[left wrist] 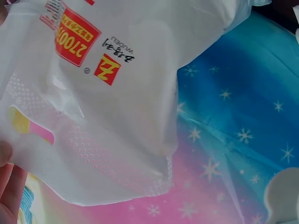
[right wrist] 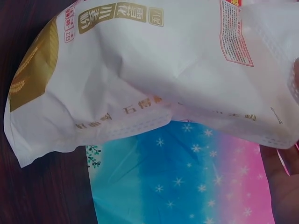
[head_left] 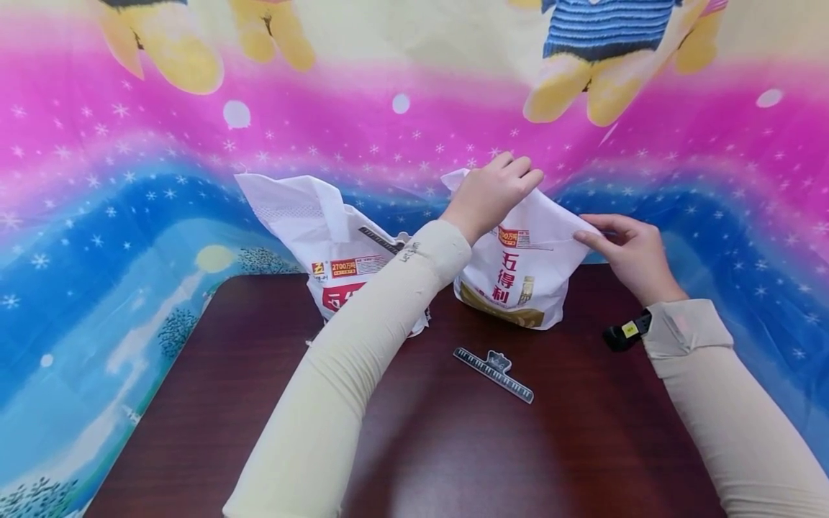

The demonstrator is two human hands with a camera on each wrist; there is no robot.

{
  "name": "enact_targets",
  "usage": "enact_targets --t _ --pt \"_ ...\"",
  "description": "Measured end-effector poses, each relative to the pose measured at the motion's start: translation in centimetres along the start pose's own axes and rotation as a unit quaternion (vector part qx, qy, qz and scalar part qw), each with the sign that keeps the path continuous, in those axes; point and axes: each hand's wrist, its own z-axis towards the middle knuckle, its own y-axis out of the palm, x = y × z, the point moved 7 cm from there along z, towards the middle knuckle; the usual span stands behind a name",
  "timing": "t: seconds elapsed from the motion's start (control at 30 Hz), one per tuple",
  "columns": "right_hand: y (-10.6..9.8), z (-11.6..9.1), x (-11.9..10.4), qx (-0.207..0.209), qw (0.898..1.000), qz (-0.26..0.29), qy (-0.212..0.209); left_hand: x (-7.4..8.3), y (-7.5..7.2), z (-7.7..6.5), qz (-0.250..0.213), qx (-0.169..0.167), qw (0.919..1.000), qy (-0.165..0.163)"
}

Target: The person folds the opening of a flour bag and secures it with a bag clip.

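Observation:
A white flour bag (head_left: 540,252) with red lettering and a gold base stands upright on the table. My left hand (head_left: 494,193) pinches its top edge, and in the left wrist view only some fingers (left wrist: 13,193) show at the bag's punched handle end. At the bag's upper right corner, my right hand (head_left: 627,252) pinches the material, thumb in front and fingers behind. The right wrist view shows the bag's side (right wrist: 140,88) with creases. In front of the bag lies a clear clip with a piano-key pattern (head_left: 495,373).
A second white flour bag (head_left: 291,208) stands to the left, with a similar clip (head_left: 381,239) on its folded top; my left forearm partly covers it. The dark brown table (head_left: 227,403) meets a colourful printed cloth (head_left: 363,122) behind.

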Motion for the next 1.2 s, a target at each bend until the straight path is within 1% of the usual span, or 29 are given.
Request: enact_targets --t 0.17,0.37,0.47,0.53,0.7,0.77,0.83,0.87,0.93,1.03,1.2 --pt "-0.2 0.0 -0.3 0.027 0.999 -0.019 0.000 0.1 0.1 -0.1 0.003 0.001 1.0000 0.003" --pt "-0.7 0.2 -0.4 0.059 0.998 -0.014 -0.014 0.2 0.4 0.2 -0.009 -0.026 0.9995 -0.011" --pt "-0.9 0.2 -0.2 0.069 0.997 -0.014 -0.015 0.5 0.5 0.3 -0.011 -0.031 0.9994 -0.010" --pt "-0.9 0.2 -0.1 0.074 0.997 -0.015 -0.013 0.8 0.5 0.4 -0.011 -0.024 0.9996 -0.002" --pt "-0.8 0.0 -0.1 0.089 0.996 -0.012 -0.008 1.9 0.5 0.6 -0.002 0.000 0.9993 0.036" --pt "-0.7 0.0 -0.2 0.094 0.996 -0.008 -0.008 2.5 0.5 0.8 0.009 0.004 0.9988 0.047" --pt "-0.6 0.0 -0.3 0.098 0.995 -0.006 -0.010 3.1 0.7 1.0 0.019 -0.001 0.9986 0.049" --pt "-0.5 0.0 -0.4 0.100 0.995 -0.005 -0.012 3.4 0.8 1.1 0.025 -0.004 0.9985 0.048" --pt "-0.4 0.0 -0.5 0.103 0.995 -0.004 -0.017 3.8 1.1 1.3 0.037 -0.022 0.9983 0.039" --pt "-0.2 0.0 -0.6 0.104 0.994 -0.004 -0.022 4.3 1.7 1.6 0.059 -0.056 0.9964 0.023" --pt "0.0 0.0 -0.5 0.103 0.994 -0.007 -0.024 4.8 2.7 1.9 0.091 -0.117 0.9889 0.013"
